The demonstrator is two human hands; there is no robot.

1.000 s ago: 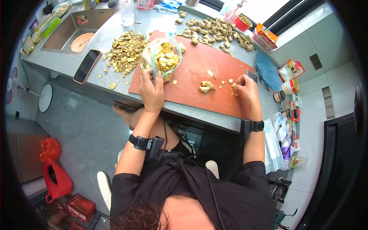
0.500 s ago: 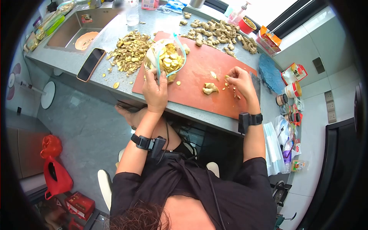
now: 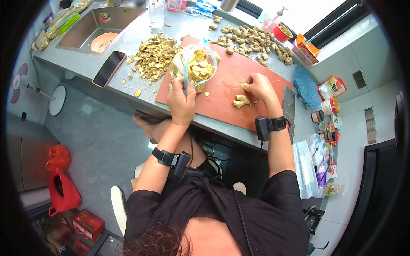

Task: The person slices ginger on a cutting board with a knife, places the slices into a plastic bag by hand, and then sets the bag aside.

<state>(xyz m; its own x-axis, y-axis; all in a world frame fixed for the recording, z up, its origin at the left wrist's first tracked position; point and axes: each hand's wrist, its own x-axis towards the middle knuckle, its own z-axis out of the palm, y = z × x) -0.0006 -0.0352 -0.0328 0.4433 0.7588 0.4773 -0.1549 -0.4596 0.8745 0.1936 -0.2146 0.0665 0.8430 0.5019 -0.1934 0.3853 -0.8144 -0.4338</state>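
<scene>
On the red-brown cutting board [image 3: 226,68] stands a clear zip bag [image 3: 200,68] with a blue-green seal, holding ginger slices. My left hand [image 3: 181,102] pinches the near edge of this bag. My right hand [image 3: 261,88], fingers pinched, holds a small pale ginger piece [image 3: 244,86] at its fingertips. Just below it lies a chunk of ginger root [image 3: 241,101] on the board. A knife [image 3: 289,102] with a broad dark blade rests at the board's right edge, beyond my right wrist. A heap of ginger slices [image 3: 154,57] spreads on the counter left of the bag.
Whole ginger roots [image 3: 247,40] are piled behind the board. A phone [image 3: 109,68] lies near the counter's front left, beside the sink [image 3: 79,38]. A water bottle [image 3: 156,15] stands at the back. Blue crumpled plastic [image 3: 306,87], jars and packets line the right side.
My right hand has moved left, above the ginger root, with a small piece at its fingertips. My left hand still grips the bag. The view has shifted slightly.
</scene>
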